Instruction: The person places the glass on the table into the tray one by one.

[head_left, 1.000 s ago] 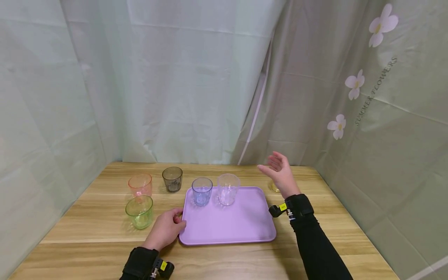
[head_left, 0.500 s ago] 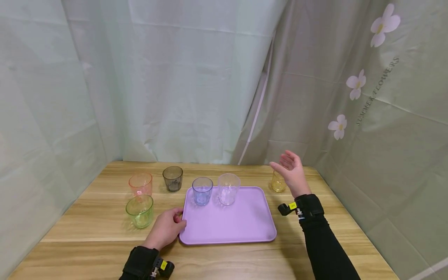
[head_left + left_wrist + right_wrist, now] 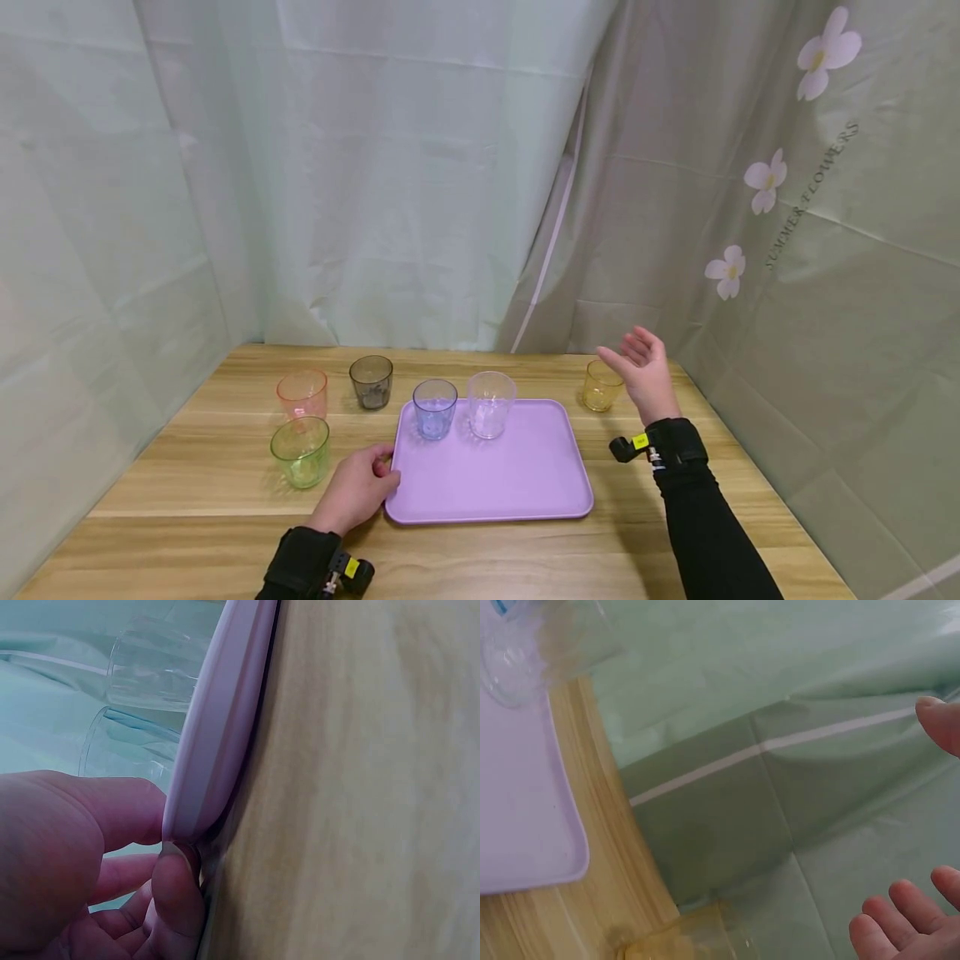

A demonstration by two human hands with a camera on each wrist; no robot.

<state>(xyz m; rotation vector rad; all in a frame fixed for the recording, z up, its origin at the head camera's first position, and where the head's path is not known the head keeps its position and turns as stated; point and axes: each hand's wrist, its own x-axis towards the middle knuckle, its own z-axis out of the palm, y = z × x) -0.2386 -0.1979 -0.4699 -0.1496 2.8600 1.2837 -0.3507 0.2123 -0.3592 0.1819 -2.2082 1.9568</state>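
A lilac rectangular tray (image 3: 491, 475) lies on the wooden table, with a blue see-through cup (image 3: 435, 412) and a clear cup (image 3: 491, 408) standing on its back left part. My left hand (image 3: 356, 492) pinches the tray's left edge; in the left wrist view its thumb (image 3: 131, 810) meets the rim and a curled finger (image 3: 178, 889) sits just below. Over the back right of the table, my right hand (image 3: 648, 379) is raised, fingers spread and holding nothing. A yellow cup (image 3: 600, 389) stands just left of it, partly overlapped by the thumb.
Left of the tray stand a green cup (image 3: 300, 454), a pink-orange cup (image 3: 302, 396) and a grey-brown cup (image 3: 371, 383). A pale curtain (image 3: 405, 208) hangs behind the table (image 3: 202, 475) and along both sides.
My right hand has moved to the right, bringing the yellow cup into fuller view beside it. The left hand, tray and other cups have stayed in place.
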